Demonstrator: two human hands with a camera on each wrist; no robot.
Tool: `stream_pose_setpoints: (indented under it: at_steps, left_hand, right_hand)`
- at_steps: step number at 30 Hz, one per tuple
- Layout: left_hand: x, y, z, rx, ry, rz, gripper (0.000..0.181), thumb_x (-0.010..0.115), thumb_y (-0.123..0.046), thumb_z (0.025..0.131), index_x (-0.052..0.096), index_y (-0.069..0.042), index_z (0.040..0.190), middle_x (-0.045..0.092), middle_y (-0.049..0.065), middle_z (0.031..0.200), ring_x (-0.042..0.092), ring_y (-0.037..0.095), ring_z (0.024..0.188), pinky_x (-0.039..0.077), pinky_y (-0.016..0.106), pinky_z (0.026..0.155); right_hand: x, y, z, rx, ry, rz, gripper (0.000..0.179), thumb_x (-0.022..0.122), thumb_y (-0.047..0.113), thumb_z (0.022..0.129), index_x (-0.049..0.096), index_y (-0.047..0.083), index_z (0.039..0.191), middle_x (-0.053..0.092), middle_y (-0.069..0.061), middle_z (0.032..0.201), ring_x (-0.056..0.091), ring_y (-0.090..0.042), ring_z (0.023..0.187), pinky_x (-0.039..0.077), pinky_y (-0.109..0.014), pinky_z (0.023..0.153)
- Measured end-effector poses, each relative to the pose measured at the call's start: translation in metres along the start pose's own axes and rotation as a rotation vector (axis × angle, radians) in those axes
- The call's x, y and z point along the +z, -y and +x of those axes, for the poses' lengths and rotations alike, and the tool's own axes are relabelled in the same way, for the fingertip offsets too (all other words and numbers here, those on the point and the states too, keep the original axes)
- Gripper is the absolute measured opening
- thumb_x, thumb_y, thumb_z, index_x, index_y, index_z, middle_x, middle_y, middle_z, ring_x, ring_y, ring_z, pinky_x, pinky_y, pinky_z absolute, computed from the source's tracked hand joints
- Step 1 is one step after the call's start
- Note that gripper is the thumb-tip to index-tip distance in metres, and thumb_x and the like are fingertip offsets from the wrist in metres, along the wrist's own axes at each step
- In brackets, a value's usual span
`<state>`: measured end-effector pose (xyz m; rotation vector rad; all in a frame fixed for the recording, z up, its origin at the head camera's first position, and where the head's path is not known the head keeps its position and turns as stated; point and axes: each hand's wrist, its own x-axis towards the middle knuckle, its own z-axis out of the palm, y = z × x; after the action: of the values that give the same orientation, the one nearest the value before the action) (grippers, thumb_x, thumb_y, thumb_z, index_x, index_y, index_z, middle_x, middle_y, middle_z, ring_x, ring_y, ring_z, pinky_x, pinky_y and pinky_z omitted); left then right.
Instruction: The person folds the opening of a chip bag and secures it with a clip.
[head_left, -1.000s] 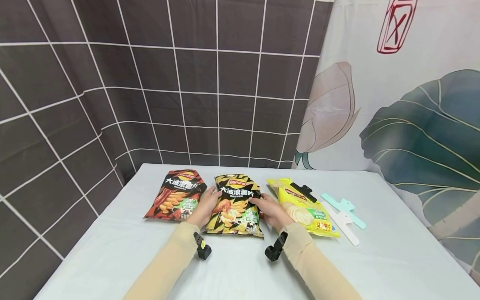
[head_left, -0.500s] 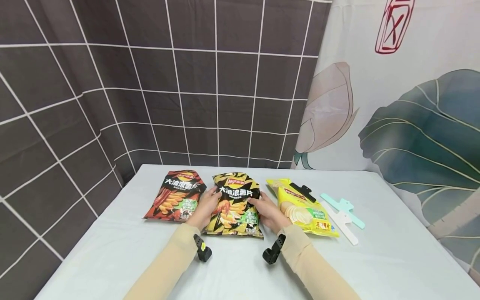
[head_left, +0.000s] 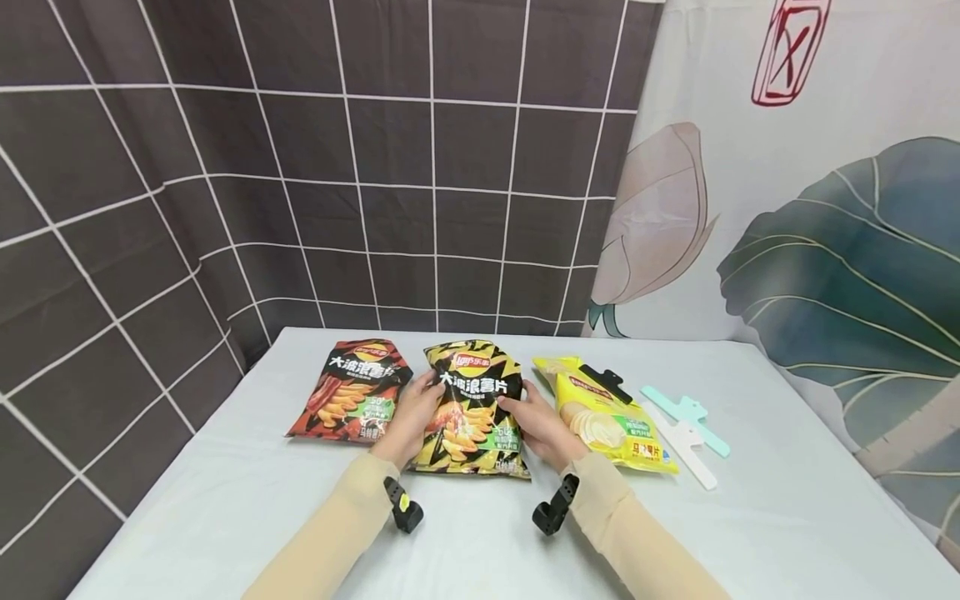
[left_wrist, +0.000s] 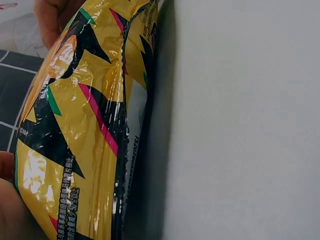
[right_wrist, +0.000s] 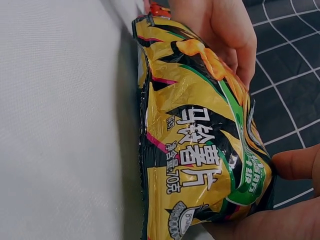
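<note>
Fingers (right_wrist: pixel 297 165) gripping gold bag (head_left: pixel 469 410), red bag (head_left: pixel 348 396), yellow bag (head_left: pixel 603 417) alongside

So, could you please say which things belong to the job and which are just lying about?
In the job:
Black-and-gold Lay's chip bag
Left hand and right hand, holding it

Probably just lying about:
Red Lay's chip bag
Yellow chip bag
Black clip on it
Mint clip
White clip
</note>
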<state>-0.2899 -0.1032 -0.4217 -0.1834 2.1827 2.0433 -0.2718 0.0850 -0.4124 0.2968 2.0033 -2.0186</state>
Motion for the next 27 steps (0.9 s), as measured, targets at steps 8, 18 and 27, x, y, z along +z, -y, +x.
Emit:
stream_pose_setpoints:
  at_steps: [8, 18, 27]
  left_hand:
    - [0.005, -0.008, -0.009, 0.025, -0.005, -0.053, 0.055, 0.049, -0.019, 0.099, 0.03, -0.01, 0.15, 0.028, 0.021, 0.153, 0.034, 0.038, 0.139, 0.029, 0.048, 0.114]
    - [0.014, -0.02, -0.03, 0.047, 0.062, -0.144, 0.057, 0.05, -0.016, 0.098, 0.026, -0.01, 0.15, 0.038, 0.023, 0.146, 0.042, 0.037, 0.133, 0.033, 0.047, 0.112]
    - [0.019, -0.018, -0.043, 0.095, 0.167, -0.227, 0.057, 0.048, -0.012, 0.099, 0.024, -0.009, 0.15, 0.034, 0.024, 0.147, 0.043, 0.038, 0.132, 0.036, 0.047, 0.11]
  right_hand:
    - [-0.008, 0.007, -0.012, -0.015, -0.017, -0.049, 0.077, 0.054, 0.018, 0.097, 0.004, 0.011, 0.155, 0.038, -0.026, 0.146, 0.045, -0.037, 0.131, 0.033, -0.051, 0.111]
    - [-0.027, 0.016, -0.03, -0.011, 0.0, -0.088, 0.077, 0.06, 0.02, 0.094, 0.01, 0.013, 0.151, 0.042, -0.027, 0.141, 0.052, -0.036, 0.126, 0.039, -0.048, 0.108]
    - [-0.047, 0.017, -0.049, -0.035, 0.027, -0.12, 0.078, 0.064, 0.02, 0.092, 0.011, 0.012, 0.148, 0.038, -0.03, 0.144, 0.052, -0.039, 0.125, 0.043, -0.05, 0.103]
